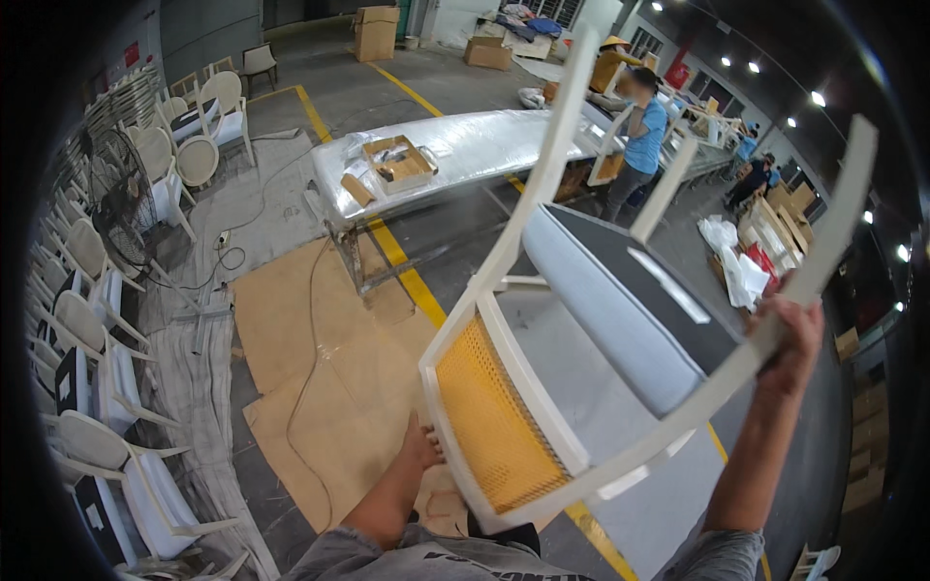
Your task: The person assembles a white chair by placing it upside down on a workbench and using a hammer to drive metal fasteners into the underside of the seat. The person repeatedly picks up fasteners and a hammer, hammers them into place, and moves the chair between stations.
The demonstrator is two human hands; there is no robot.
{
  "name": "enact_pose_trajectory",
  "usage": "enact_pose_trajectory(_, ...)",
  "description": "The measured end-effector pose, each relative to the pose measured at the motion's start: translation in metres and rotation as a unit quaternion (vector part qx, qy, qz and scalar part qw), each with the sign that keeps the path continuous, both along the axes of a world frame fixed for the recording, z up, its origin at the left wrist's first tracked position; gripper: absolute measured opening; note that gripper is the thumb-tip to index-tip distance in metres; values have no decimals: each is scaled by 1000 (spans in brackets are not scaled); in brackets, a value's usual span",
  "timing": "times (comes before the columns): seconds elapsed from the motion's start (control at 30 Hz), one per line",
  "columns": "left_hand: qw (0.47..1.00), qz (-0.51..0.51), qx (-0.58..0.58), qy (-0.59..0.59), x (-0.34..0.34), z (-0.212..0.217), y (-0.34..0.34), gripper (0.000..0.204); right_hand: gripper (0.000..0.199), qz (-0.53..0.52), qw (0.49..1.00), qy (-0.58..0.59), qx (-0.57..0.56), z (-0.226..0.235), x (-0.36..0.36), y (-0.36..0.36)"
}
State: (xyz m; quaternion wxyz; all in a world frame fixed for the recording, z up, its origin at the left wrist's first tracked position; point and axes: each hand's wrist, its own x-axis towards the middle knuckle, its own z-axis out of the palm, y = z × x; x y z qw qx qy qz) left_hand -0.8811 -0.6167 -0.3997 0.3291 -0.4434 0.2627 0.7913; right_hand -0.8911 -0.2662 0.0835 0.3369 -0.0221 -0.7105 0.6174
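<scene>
I hold a white chair (542, 407) tilted on its side in the air, legs pointing up and away. Its back panel is yellow woven cane (494, 421); its seat (601, 310) is padded in pale fabric with a dark underside. My left hand (423, 447) grips the lower edge of the chair's back frame. My right hand (792, 334) is closed around a white leg rail at the upper right. Both forearms rise from the bottom edge.
Rows of white chairs (92, 329) line the left side. A long plastic-wrapped table (455, 155) with a cardboard tray stands ahead, over cardboard sheets (320, 378) and a yellow floor line. A person in a blue shirt (642, 136) works beyond it; cardboard boxes (376, 34) stand farther back.
</scene>
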Motion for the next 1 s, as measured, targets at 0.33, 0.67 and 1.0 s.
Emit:
enact_pose_trajectory(0.33,916,355,33,185,-256,16,147,85,49,41,990,129,36,63,-221,157)
enact_pose_trajectory(0.67,860,491,121,59,-545,-25,310,93,35,140,973,127,135,42,-648,194)
enact_pose_trajectory(1.0,853,157,-489,89,-741,-33,304,70,31,305,944,122,18,-99,-963,269)
